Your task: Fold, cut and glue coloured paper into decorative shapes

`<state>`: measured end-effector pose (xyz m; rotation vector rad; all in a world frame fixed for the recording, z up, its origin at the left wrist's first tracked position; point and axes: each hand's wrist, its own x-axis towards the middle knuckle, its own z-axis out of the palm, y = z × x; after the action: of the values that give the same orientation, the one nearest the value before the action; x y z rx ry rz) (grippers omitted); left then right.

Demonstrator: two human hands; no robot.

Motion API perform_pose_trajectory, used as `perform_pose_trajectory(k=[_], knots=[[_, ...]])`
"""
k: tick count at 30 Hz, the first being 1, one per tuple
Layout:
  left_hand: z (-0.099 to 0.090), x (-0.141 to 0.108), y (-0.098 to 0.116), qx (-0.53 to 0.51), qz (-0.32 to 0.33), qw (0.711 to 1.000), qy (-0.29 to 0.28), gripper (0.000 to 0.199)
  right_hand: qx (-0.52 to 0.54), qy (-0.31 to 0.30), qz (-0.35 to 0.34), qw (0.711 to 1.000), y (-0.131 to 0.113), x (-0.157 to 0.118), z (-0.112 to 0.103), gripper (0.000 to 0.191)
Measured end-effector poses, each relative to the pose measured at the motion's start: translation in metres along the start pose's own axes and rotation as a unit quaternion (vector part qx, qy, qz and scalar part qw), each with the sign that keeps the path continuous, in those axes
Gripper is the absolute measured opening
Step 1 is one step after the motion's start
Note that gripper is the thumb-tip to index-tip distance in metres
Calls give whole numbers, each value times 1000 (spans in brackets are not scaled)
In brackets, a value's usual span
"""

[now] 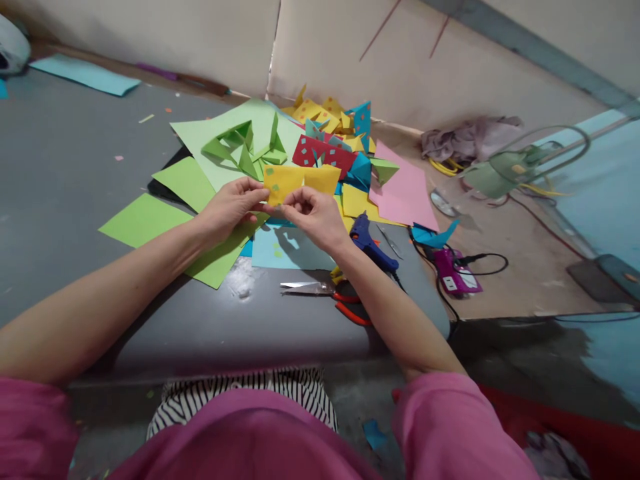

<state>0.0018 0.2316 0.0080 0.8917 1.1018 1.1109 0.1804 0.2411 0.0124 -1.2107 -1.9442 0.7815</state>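
Observation:
Between my two hands is a piece of yellow paper (pixel 320 179) with small green squares stuck on its left part. My left hand (pixel 227 212) pinches its left edge between thumb and fingers. At the lower middle of the same paper, my right hand (pixel 317 217) has its thumb and fingertips pressed together; anything tiny between them is hidden. Beneath the hands lies a light blue sheet (pixel 295 257) with a few small green squares on it. Folded green paper pieces (pixel 245 150) and a red dotted paper piece (pixel 323 155) lie just beyond.
Scissors (pixel 313 288) with red handles and a blue glue gun (pixel 370 243) lie by my right forearm, near tweezers (pixel 390 242). Green sheets (pixel 145 219) spread to the left, a pink sheet (pixel 405 190) to the right. A purple power strip (pixel 456 272) with cables sits farther right.

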Motion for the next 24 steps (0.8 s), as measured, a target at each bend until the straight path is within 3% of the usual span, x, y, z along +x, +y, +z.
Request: perform_pose_trajectory(k=[11,19,24], knots=[[2,-4,1,24,2,999,-28,15,-91,6,-9,996,1,1,-3,8],[1,-3,-1,35,3,999,-16,16,-91,-40,-3,995,1,0,-6,9],[0,-3,-2,52,6,998,-31,16,-108,-19,-6,994,2,1,-6,7]])
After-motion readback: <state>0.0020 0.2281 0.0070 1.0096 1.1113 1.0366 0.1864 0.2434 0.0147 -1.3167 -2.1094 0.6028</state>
